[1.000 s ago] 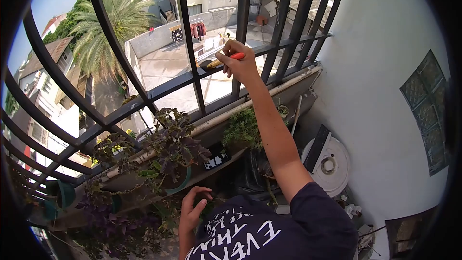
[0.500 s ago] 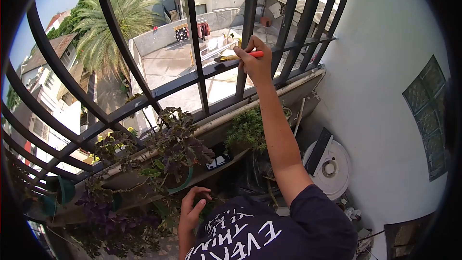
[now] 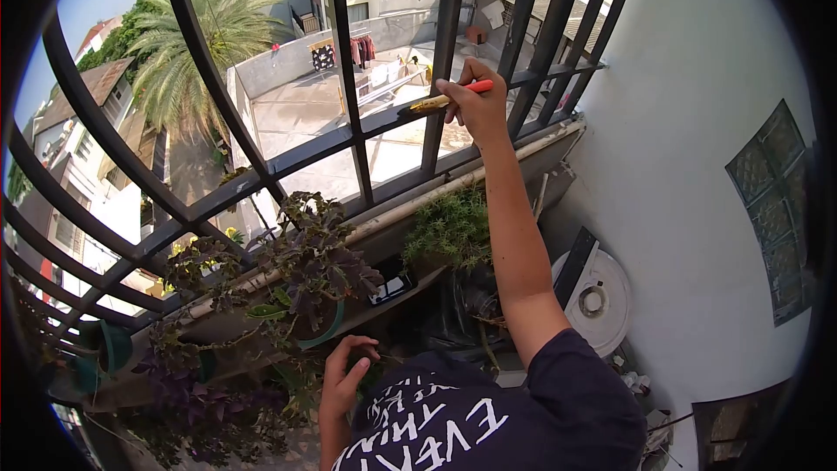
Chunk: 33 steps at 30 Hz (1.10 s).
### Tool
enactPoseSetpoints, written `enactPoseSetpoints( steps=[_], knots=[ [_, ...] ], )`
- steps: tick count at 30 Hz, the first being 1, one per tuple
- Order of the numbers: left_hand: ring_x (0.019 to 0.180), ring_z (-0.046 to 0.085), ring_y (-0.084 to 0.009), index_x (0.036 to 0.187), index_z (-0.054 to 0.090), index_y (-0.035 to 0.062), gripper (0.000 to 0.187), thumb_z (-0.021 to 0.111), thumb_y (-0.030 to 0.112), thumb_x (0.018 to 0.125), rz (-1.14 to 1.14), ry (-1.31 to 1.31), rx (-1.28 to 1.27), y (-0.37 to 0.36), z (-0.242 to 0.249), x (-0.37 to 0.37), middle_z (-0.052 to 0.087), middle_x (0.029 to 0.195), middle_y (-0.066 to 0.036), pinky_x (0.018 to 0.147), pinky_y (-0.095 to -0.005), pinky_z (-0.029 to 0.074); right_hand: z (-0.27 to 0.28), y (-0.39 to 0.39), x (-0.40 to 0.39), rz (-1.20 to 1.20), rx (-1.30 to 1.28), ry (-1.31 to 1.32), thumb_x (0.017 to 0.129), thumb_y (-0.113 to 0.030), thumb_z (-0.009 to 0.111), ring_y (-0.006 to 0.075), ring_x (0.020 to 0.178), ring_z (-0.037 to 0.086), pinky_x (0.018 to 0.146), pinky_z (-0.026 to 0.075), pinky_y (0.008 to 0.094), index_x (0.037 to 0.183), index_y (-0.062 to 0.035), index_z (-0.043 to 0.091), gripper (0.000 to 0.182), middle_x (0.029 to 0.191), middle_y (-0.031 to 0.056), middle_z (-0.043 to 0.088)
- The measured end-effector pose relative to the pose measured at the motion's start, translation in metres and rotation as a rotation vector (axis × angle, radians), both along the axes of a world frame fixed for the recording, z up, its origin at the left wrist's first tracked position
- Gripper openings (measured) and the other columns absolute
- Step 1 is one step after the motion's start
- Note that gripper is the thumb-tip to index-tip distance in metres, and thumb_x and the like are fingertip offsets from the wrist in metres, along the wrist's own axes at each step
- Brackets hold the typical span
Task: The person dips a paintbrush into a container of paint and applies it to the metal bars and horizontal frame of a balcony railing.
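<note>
A paintbrush (image 3: 429, 105) with a red handle end is gripped in my right hand (image 3: 475, 105), at the upper middle. Its dark bristles point left and lie at the horizontal rail (image 3: 384, 120) of the black metal railing, just right of an upright bar. My left hand (image 3: 347, 377) hangs low near my shirt, fingers loosely curled but apart, with nothing in it. Beside and above that hand is a potted plant with dark leaves (image 3: 318, 275).
A green feathery plant (image 3: 449, 231) grows under the rail near my right forearm. A round white lid (image 3: 595, 296) leans by the white wall (image 3: 671, 166). Green pots (image 3: 113, 344) sit at the lower left. Beyond the bars are a palm (image 3: 196, 44) and a walled terrace.
My right hand has turned and shifted slightly right, and the brush tip has moved a little right along the rail. The whole view has shifted slightly.
</note>
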<state>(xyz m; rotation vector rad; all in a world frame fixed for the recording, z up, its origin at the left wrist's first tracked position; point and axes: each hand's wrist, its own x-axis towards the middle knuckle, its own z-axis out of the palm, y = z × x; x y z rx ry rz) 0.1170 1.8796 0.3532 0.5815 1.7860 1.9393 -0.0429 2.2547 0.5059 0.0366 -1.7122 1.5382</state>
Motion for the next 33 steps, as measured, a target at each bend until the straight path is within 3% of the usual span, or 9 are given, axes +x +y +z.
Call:
enactPoseSetpoints(
  steps=[7, 8, 16, 17, 20, 21, 25, 29, 33],
  knots=[
    [0.091, 0.057, -0.0174, 0.110, 0.057, -0.0018, 0.033, 0.057, 0.019, 0.085, -0.061, -0.012, -0.011, 0.003, 0.000, -0.003, 0.059, 0.092, -0.009, 0.086, -0.0299, 0.041, -0.018, 0.013, -0.016, -0.104, 0.343, -0.018, 0.073, 0.001, 0.072, 0.0087, 0.057, 0.046, 0.051, 0.039, 0.0271, 0.071, 0.0022, 0.044, 0.028, 0.064, 0.0037, 0.044],
    [0.091, 0.057, -0.0174, 0.110, 0.057, -0.0018, 0.033, 0.057, 0.019, 0.085, -0.069, -0.013, -0.014, 0.004, -0.001, -0.003, 0.059, 0.092, -0.009, 0.086, -0.0299, 0.041, -0.023, 0.021, -0.016, -0.140, 0.494, -0.048, 0.078, 0.000, 0.072, 0.0054, 0.053, 0.050, 0.043, 0.043, 0.0245, 0.070, -0.0019, 0.041, 0.032, 0.067, -0.0003, 0.043],
    [0.091, 0.058, -0.0182, 0.110, 0.058, -0.0018, 0.035, 0.058, 0.019, 0.083, -0.049, -0.011, 0.018, -0.001, -0.007, -0.004, 0.060, 0.092, -0.009, 0.086, -0.0302, 0.042, -0.009, 0.010, -0.011, -0.041, 0.313, -0.095, 0.069, 0.002, 0.067, 0.0099, 0.058, 0.039, 0.053, 0.035, 0.0275, 0.070, 0.0012, 0.041, 0.026, 0.061, 0.0017, 0.037],
    [0.090, 0.059, -0.0191, 0.109, 0.059, -0.0015, 0.035, 0.058, 0.020, 0.081, -0.034, -0.012, 0.023, -0.001, -0.007, -0.002, 0.061, 0.091, -0.010, 0.085, -0.0308, 0.042, -0.019, 0.021, -0.020, -0.086, 0.475, -0.002, 0.068, 0.002, 0.066, 0.0101, 0.055, 0.037, 0.051, 0.034, 0.0280, 0.068, 0.0006, 0.040, 0.026, 0.060, 0.0015, 0.036],
    [0.088, 0.059, -0.0201, 0.107, 0.060, -0.0022, 0.035, 0.059, 0.020, 0.080, -0.005, -0.024, 0.031, -0.004, -0.006, -0.001, 0.062, 0.091, -0.011, 0.084, -0.0313, 0.043, -0.007, 0.026, -0.005, -0.050, 0.299, -0.196, 0.067, 0.004, 0.064, 0.0127, 0.055, 0.037, 0.053, 0.034, 0.0288, 0.069, 0.0010, 0.039, 0.026, 0.060, 0.0039, 0.038],
    [0.088, 0.059, -0.0201, 0.107, 0.060, -0.0024, 0.035, 0.059, 0.021, 0.080, 0.010, -0.019, 0.032, -0.005, -0.005, -0.001, 0.062, 0.091, -0.011, 0.084, -0.0313, 0.043, -0.007, 0.029, -0.007, -0.125, 0.432, -0.118, 0.076, 0.008, 0.065, 0.0054, 0.054, 0.053, 0.040, 0.042, 0.0224, 0.069, -0.0015, 0.040, 0.028, 0.064, 0.0000, 0.040],
    [0.088, 0.059, -0.0201, 0.107, 0.060, -0.0029, 0.036, 0.059, 0.020, 0.080, 0.031, -0.011, 0.026, -0.011, -0.010, -0.003, 0.062, 0.090, -0.011, 0.084, -0.0313, 0.043, -0.020, 0.016, -0.015, -0.131, 0.636, 0.070, 0.074, 0.008, 0.066, 0.0064, 0.048, 0.052, 0.039, 0.041, 0.0236, 0.069, -0.0014, 0.039, 0.028, 0.062, -0.0001, 0.039],
    [0.088, 0.059, -0.0201, 0.107, 0.060, -0.0033, 0.036, 0.059, 0.021, 0.080, 0.034, -0.007, 0.027, -0.013, -0.009, -0.003, 0.061, 0.090, -0.011, 0.084, -0.0311, 0.043, -0.018, 0.017, 0.001, -0.160, 0.500, -0.044, 0.074, 0.008, 0.065, 0.0076, 0.056, 0.055, 0.040, 0.040, 0.0235, 0.068, -0.0007, 0.039, 0.028, 0.062, -0.0001, 0.039],
    [0.089, 0.059, -0.0201, 0.107, 0.060, -0.0035, 0.036, 0.059, 0.021, 0.079, 0.032, -0.018, 0.028, -0.014, -0.007, -0.003, 0.061, 0.090, -0.011, 0.084, -0.0309, 0.043, -0.017, -0.013, 0.008, -0.224, 0.613, 0.127, 0.064, 0.008, 0.063, 0.0116, 0.055, 0.035, 0.051, 0.032, 0.0276, 0.069, 0.0012, 0.036, 0.028, 0.061, 0.0064, 0.034]
  ],
)
